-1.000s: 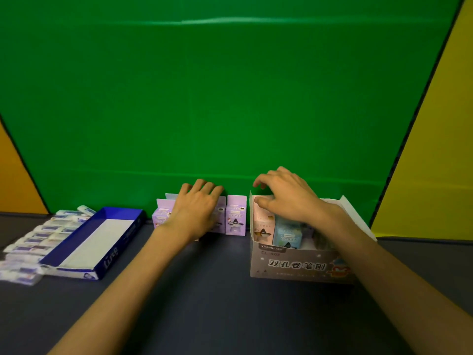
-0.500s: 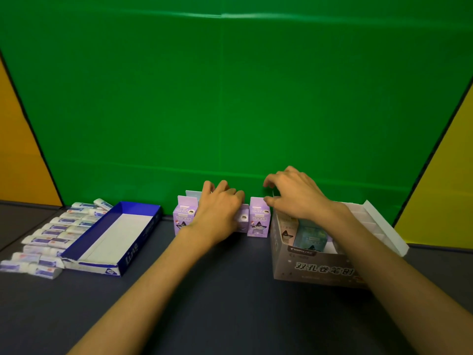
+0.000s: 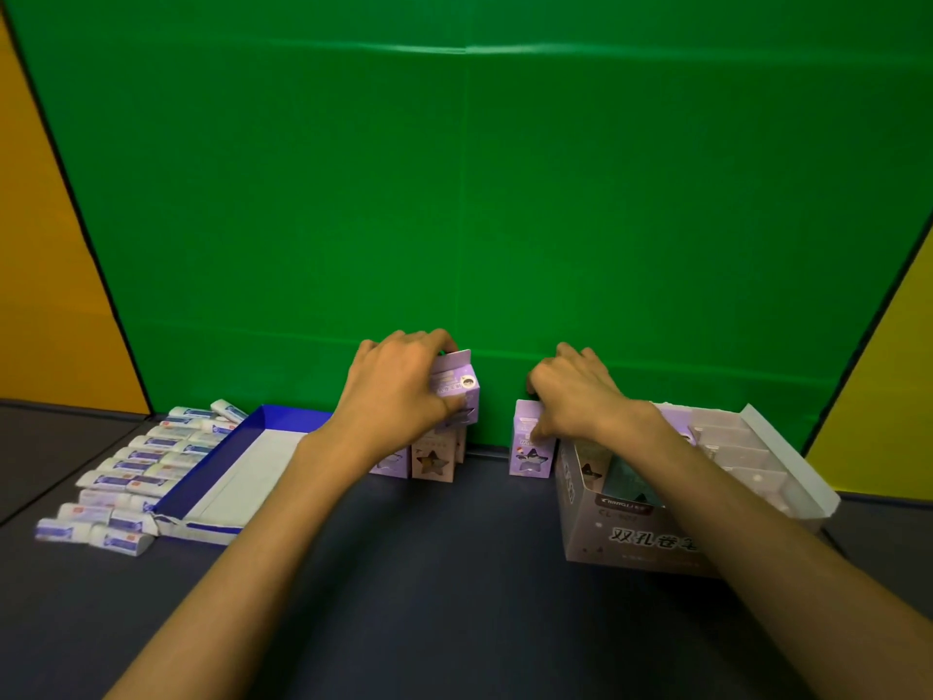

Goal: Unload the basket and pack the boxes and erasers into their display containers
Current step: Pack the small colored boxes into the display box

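Note:
My left hand grips a purple carton-shaped box and holds it lifted above two more boxes standing on the dark table by the green backdrop. My right hand grips the top of another purple box that stands on the table just left of the pale display carton. That carton holds a few boxes at its left end and has white dividers at the back. At the far left, several white erasers lie in rows beside an open blue tray.
The green backdrop rises right behind the boxes, with orange and yellow panels at either side. Dark table surface stretches between my forearms toward the near edge.
My left hand has lifted one purple box up off the group. My right hand has left the display carton and moved left onto the lone purple box beside it.

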A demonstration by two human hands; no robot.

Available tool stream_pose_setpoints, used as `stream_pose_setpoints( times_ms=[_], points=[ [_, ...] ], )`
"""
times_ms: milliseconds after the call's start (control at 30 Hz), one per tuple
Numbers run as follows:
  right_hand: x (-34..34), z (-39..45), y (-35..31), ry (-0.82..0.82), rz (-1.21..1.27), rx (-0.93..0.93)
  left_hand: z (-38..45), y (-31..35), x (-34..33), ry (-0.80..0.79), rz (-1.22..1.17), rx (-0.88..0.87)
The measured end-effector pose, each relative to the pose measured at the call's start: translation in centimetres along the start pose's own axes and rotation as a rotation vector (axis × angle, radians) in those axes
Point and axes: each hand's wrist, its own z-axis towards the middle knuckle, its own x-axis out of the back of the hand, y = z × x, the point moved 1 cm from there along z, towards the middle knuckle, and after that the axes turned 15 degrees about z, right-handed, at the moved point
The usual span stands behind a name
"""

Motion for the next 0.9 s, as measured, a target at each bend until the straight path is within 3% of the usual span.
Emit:
stream_pose_setpoints(
  times_ms=[300, 500, 633, 900],
  points=[
    [-0.7, 0.6, -0.6, -0.012, -0.003, 0.065, -0.5, -0.3, 0.4, 0.090, -0.166, 0.133],
    [2.5, -0.6, 0.7, 0.086, 0.536, 0.107, 0.3, 1.0, 1.6, 0.248, -0.292, 0.152],
    [6.0, -2.5, 3.6, 0.234, 0.832, 0.107, 1.4, 3.4, 3.6, 0.355, -0.466, 0.144],
    [8.7, -6.6, 12.0, 0.329, 0.877, 0.052, 2.6, 9.6, 4.8, 0.320, -0.626, 0.026]
  ],
)
